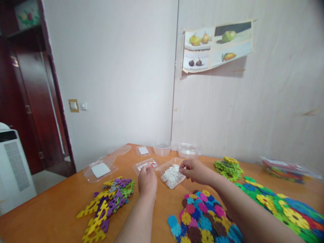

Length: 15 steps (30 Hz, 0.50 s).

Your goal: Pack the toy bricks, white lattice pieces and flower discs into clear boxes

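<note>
My right hand (192, 170) is at the right rim of a clear plastic box (163, 179), its thumb and fingers pinched together. Whatever it pinches is too small to make out. Inside the box lies a heap of small white pieces (172, 174). To the left of the box is my left hand (147, 181), closed with the fingers curled away from view, so its contents are hidden. Just beyond it, a clear lid with a printed label (153, 164) lies on the table. Colourful notched discs (194, 216) are spread in front of my right forearm.
Purple, yellow and green notched pieces (108, 204) lie at left on the table (50, 211). Clear lids (100, 169) and tubs (162, 150) stand along the back. At right are green pieces (229, 169), larger flower discs (286, 211) and a filled clear box (288, 170).
</note>
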{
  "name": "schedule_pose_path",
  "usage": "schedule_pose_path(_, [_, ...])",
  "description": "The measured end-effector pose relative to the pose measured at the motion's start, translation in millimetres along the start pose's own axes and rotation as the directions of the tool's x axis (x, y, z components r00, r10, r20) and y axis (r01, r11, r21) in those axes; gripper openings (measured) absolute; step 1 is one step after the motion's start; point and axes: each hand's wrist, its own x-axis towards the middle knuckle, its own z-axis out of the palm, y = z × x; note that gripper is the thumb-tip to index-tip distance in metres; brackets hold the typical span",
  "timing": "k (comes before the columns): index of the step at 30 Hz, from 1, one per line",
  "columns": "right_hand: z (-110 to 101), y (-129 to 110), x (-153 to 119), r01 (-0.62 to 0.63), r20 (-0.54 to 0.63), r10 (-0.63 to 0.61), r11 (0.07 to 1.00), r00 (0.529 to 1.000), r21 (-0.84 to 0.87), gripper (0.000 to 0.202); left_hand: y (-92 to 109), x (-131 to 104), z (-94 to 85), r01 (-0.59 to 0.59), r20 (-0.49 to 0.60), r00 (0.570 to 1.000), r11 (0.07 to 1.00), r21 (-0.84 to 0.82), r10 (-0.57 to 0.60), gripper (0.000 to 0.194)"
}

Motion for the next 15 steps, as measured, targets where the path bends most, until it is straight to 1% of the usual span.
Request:
schedule_pose_path(2, [-4.3, 6.3, 0.3, 0.023, -0.025, -0.024, 0.997, 0.999, -0.068, 0.018, -3.3, 4.3, -1.1, 0.003, -0.024, 1.0, 0.999, 0.041, -0.002, 0.029])
schedule_pose_path(5, [-5.9, 9.3, -2.2, 0.045, 0.026, -0.041, 0.99, 0.999, -0.132, 0.023, -10.2, 12.0, -2.5, -0.016, -0.032, 0.999, 0.992, 0.123, 0.02, 0.029])
schedule_pose_path(8, [-3.5, 7.6, -4.4, 0.007, 0.079, 0.002, 0.994, 0.997, -0.111, 0.017, -14.4, 17.6, -6.0, -0.05, -0.031, 0.998, 0.979, 0.197, 0.057, 0.029])
schedule_pose_path(10, [-3.3, 6.4, -4.2, -0.036, 0.102, 0.042, 0.998, 0.994, -0.057, 0.022, -13.7, 18.3, -10.4, -0.087, -0.014, 0.995, 0.962, 0.259, 0.094, 0.029])
schedule_pose_path(11, [-4.2, 5.7, -3.7, -0.041, 0.095, 0.044, 0.999, 0.995, -0.035, 0.026, -12.2, 17.7, -13.0, -0.109, 0.003, 0.994, 0.949, 0.295, 0.113, 0.029])
schedule_pose_path(13, [-8.0, 2.9, -2.7, -0.01, 0.031, 0.01, 1.0, 0.999, -0.017, 0.032, -7.3, 14.7, -18.6, -0.148, 0.047, 0.989, 0.916, 0.374, 0.14, 0.028])
schedule_pose_path(15, [-13.1, -2.9, -3.2, 0.028, -0.038, -0.028, 0.999, 0.999, -0.02, 0.032, -1.2, 10.4, -23.7, -0.184, 0.091, 0.983, 0.87, 0.457, 0.16, 0.028])
